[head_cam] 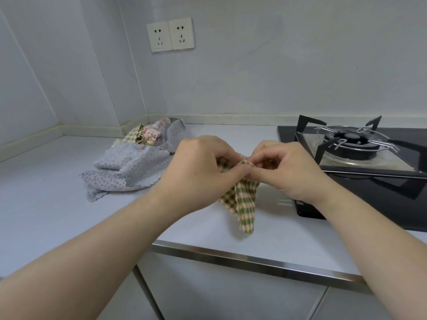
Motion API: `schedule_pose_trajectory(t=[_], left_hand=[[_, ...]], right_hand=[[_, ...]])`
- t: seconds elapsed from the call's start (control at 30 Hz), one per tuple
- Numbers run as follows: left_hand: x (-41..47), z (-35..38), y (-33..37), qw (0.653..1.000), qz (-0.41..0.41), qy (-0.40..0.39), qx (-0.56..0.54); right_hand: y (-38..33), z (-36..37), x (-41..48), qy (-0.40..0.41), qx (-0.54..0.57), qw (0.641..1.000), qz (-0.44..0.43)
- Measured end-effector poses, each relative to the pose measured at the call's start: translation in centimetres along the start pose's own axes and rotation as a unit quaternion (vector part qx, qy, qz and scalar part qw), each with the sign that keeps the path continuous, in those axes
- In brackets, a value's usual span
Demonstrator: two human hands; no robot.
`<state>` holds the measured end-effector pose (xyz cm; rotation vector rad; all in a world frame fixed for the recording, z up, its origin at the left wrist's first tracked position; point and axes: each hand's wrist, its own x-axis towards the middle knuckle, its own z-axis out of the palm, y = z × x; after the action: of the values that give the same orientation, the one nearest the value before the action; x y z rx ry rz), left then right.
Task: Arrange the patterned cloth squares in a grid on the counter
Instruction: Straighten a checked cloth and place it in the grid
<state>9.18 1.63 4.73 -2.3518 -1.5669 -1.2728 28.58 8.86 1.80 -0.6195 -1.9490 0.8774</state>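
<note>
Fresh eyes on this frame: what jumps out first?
The left hand and right hand pinch the top of a green checked cloth at centre, which hangs folded over the counter. A crumpled pile of patterned cloths lies back left; a gas burner sits at right.

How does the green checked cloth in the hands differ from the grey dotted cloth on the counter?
The green checked cloth has green and cream checks; the grey dotted cloth is pale grey with small dots. The green checked cloth hangs from the left hand and right hand, which pinch its top edge; the grey dotted cloth lies crumpled on the counter. Neither is spread flat yet.
</note>
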Motion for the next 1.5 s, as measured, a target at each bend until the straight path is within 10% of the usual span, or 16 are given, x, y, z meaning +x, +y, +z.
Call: schedule_pose_trajectory(t=[0.4,0.67,1.13,1.3,1.5], left_hand=[[1.1,-2.1,-0.8,0.969,-0.140,0.011,-0.203],[2.0,-2.7,-4.4,0.922,-0.256,-0.028,-0.289],[1.5,-0.9,-5.3,0.976,-0.169,0.001,-0.134],[1.4,-1.6,-4.4,0.975,-0.146,0.014,-0.165],[1.2,-0.9,-4.1,0.947,-0.156,0.011,-0.280]], right_hand=[[0.1,-0.4,-0.1,-0.066,-0.158,0.985,0.028],[-0.5,-0.3,-0.2,-0.158,-0.057,0.985,0.023],[-1.1,-0.2,-0.5,-0.197,-0.042,0.978,0.051],[-0.6,0.1,-0.5,-0.146,-0.054,0.988,0.020],[0.2,-0.3,-0.1,0.109,-0.245,0.950,-0.161]])
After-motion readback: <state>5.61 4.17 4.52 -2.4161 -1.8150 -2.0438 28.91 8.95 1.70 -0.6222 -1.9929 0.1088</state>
